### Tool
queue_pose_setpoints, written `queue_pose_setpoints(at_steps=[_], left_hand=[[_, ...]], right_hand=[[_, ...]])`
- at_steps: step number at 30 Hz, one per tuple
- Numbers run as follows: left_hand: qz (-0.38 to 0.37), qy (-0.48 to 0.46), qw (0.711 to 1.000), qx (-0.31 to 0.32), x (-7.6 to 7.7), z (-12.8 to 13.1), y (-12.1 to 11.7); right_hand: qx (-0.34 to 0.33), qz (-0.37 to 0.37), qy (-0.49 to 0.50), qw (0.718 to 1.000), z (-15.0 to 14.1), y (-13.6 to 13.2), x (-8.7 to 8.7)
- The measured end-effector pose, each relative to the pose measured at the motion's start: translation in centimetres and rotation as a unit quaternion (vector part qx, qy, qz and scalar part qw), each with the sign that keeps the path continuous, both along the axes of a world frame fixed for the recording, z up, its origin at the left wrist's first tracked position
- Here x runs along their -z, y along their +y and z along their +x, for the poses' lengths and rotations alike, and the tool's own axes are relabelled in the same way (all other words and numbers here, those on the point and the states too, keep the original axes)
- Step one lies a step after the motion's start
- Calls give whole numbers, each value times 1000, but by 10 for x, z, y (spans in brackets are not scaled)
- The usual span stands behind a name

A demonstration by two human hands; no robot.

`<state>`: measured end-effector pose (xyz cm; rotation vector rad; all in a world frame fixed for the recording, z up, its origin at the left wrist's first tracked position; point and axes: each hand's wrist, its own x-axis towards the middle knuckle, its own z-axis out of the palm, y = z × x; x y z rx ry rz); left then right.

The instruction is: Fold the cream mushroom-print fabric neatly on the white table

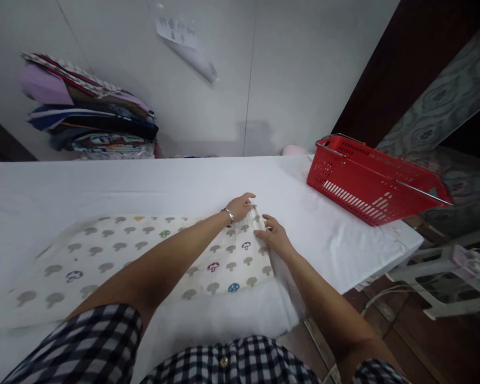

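Note:
A cream cloth (116, 246) printed with grey and a few coloured mushrooms lies spread flat on the white-covered table. At its far right corner, my left hand (240, 209), with a silver bracelet at the wrist, has its fingers closed on the edge. My right hand (278, 239) is beside the cloth's right edge, its thumb touching the fabric and its index finger stretched apart from the thumb. Small folds show in the cloth between the two hands. My left forearm hides part of the cloth's middle.
A red plastic basket (368, 181) with metal handles stands at the table's right end. Folded fabrics (92, 114) are stacked at the back left, against the grey wall. A white plastic stool (444, 282) stands on the floor to the right. The white tabletop (324, 229) ends near the stool.

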<state>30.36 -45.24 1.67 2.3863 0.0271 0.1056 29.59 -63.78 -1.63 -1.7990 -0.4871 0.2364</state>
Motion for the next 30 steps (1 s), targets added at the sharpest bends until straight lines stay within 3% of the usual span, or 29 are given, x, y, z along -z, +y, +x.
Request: queue_pose_setpoints(at_steps=[3,8,11,14,17,23,30], left_hand=[[3,6,1000,-1,0,-1,-2],[6,8,1000,-7,2,0,-4],[17,4,1000,-6,6,2,-4],[25,15,1000,-5,11,4,-4],[38,31,999,1,15,3,-5],[107,51,992,34,25,0,-13],[129,29,990,52,33,-5,-14]], right_hand=[[4,10,25,1000,-15,-3,-6],[-72,18,162,984,-34,-15,-8],[-64,-23,171,983,-44,-28,-4],[-62,-16,175,983,-58,-39,-1],[-68,-6,164,984,-77,-47,-1],[-51,-109,71,990,-104,-64,1],[-26,-143,28,989,-118,-64,4]])
